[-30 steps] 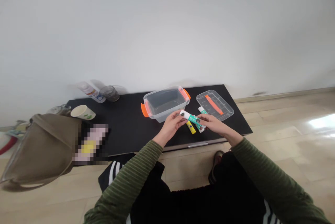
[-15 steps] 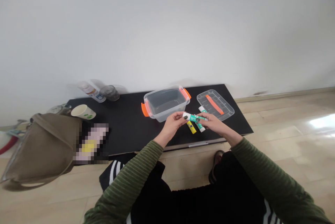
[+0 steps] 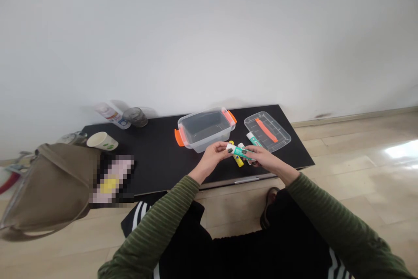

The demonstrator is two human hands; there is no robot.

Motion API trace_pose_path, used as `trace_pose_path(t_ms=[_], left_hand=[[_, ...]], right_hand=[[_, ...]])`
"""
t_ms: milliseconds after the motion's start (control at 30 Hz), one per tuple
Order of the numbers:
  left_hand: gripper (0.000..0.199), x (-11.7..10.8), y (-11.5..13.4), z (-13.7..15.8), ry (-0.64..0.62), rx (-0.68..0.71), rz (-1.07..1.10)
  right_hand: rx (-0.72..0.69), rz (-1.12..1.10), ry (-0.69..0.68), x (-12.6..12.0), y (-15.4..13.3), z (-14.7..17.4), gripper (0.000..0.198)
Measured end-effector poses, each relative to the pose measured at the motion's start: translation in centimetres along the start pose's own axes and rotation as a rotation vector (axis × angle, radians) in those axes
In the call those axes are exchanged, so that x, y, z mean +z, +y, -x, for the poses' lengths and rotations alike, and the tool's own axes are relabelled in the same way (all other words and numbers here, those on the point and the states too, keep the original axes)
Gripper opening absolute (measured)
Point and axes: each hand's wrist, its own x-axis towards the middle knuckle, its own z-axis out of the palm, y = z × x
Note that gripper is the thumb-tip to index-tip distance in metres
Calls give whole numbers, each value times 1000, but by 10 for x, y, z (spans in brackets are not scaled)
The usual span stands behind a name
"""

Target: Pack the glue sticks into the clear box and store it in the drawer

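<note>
Between my two hands is a green and white glue stick (image 3: 239, 151), held nearly level above the front of the black table. The fingers of my left hand (image 3: 214, 156) pinch its white end. My right hand (image 3: 262, 157) is closed round its green end. Under it, partly hidden, lie a yellow glue stick (image 3: 238, 160) and a green and white one whose white end (image 3: 241, 145) shows. Another green and white glue stick (image 3: 253, 139) rests against the edge of the clear lid (image 3: 282, 136). Behind my left hand stands the clear plastic box (image 3: 206, 127) with orange latches.
The lid with its orange handle lies flat at the table's right end. On the left of the black table (image 3: 156, 157) are a paper cup (image 3: 102, 141), a dark glass (image 3: 135, 117), a spray can (image 3: 112, 115) and a blurred-out pink item (image 3: 114, 179). A brown bag (image 3: 58, 183) sits at the left edge.
Both hands have lowered the glue stick slightly, and it now tilts a little more downward to the right. The things on the table have stayed put; the view has shifted slightly.
</note>
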Motion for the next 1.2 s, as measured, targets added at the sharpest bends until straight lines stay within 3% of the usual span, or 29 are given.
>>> trace_pose_path(t_ms=[167, 267, 433, 533, 667, 1033, 1200], left_hand=[[43, 5, -9, -5, -14, 70, -128], [41, 2, -10, -15, 45, 164, -299], [28, -11, -3, -25, 221, 232, -710], [30, -16, -4, -24, 229, 192, -1059], [43, -17, -13, -21, 151, 162, -1303], [49, -19, -29, -22, 34, 130, -1469], [41, -19, -28, -21, 46, 115, -1558]], right_hand=[[-138, 356, -68, -13, -9, 4, 41], [-193, 582, 0, -24, -15, 1, 31], [10, 916, 346, -38, -10, -17, 29], [104, 1093, 409, -39, -2, -29, 35], [140, 1200, 411, -30, 4, -39, 34], [102, 1394, 539, -13, 12, -49, 37], [146, 1374, 512, -13, 14, -52, 37]])
